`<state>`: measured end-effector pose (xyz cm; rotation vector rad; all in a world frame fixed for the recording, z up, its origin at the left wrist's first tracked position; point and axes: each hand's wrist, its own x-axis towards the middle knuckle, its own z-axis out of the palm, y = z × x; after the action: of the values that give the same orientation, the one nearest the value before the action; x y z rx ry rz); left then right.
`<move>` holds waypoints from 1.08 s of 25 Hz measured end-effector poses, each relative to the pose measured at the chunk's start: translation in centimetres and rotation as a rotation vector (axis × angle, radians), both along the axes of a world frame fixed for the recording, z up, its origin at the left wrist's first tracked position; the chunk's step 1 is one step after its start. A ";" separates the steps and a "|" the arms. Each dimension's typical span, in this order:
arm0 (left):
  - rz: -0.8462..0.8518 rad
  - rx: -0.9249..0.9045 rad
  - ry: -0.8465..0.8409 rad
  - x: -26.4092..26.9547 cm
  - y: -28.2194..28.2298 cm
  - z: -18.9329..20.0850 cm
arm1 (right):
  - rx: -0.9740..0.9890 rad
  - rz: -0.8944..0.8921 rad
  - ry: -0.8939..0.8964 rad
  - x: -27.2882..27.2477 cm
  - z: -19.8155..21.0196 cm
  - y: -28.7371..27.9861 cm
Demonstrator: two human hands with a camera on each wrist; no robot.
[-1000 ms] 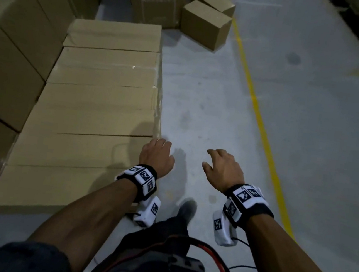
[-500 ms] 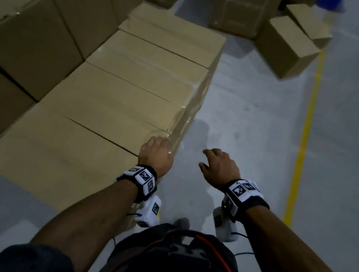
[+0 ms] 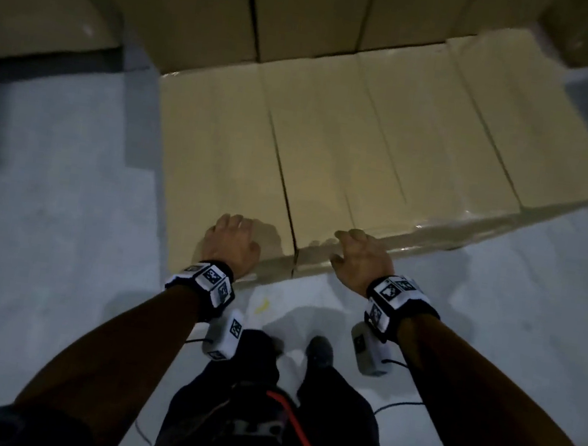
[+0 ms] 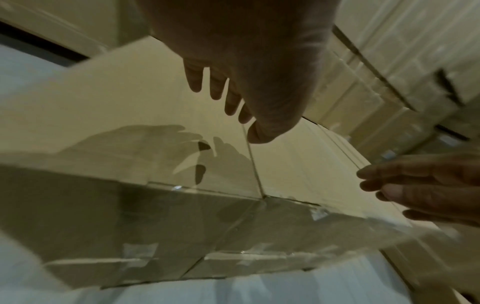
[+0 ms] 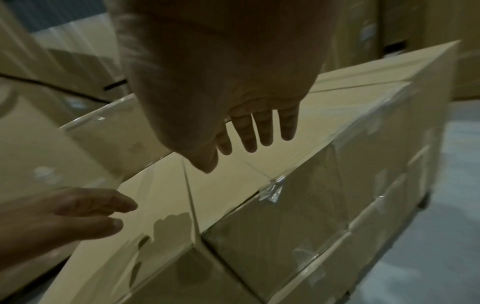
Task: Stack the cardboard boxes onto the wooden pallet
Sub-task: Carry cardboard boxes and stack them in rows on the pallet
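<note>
- The left hand (image 3: 232, 242) is hovering over the near edge of the leftmost cardboard box (image 3: 218, 160) in a low row of boxes; its fingers (image 4: 215, 86) are spreading, straight and apart, holding nothing.
- The right hand (image 3: 360, 263) is hovering over the near edge of the neighbouring box (image 3: 324, 163), just past the dark seam (image 3: 288, 199) between the two; its fingers (image 5: 262, 129) are likewise spreading and pinching nothing.
- Shadows under both palms suggest the hands are not quite touching the tops, though that is hard to tell.
- The row is standing on the grey floor (image 3: 41, 227), butting against taller stacked boxes (image 3: 305, 11) behind; a dark foot under the far corner in the right wrist view may be the wooden pallet, but it is too hidden to say.
- The hands are probably coming down flat on either side of the seam to square up or press the boxes flush.
- Clear tape (image 5: 272, 188) is glinting on the box corners, likely slippery for a flat palm.
</note>
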<state>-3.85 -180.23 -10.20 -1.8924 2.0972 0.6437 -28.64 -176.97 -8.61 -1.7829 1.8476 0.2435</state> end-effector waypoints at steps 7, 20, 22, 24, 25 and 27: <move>0.341 -0.011 -0.024 5.9 5.4 -2.6 | -0.022 0.265 -0.027 2.7 -4.3 -2.2; 0.509 0.021 0.194 10.1 4.9 -7.8 | -0.135 0.382 0.101 5.7 -10.4 -4.5; 0.515 0.027 0.201 10.1 4.8 -7.9 | -0.152 0.382 0.075 5.5 -10.4 -4.6; 0.525 0.035 0.200 10.1 4.6 -7.8 | -0.175 0.380 0.069 5.4 -10.5 -4.6; 0.529 0.039 0.197 10.1 4.6 -7.8 | -0.179 0.382 0.074 5.4 -10.6 -4.5; 0.531 0.043 0.193 10.1 4.6 -7.9 | -0.194 0.385 0.080 5.4 -10.7 -4.5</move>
<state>6.20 -175.58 -18.10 -2.4660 1.6504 1.0037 -23.23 -181.46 -19.30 -2.2902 1.6111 0.2899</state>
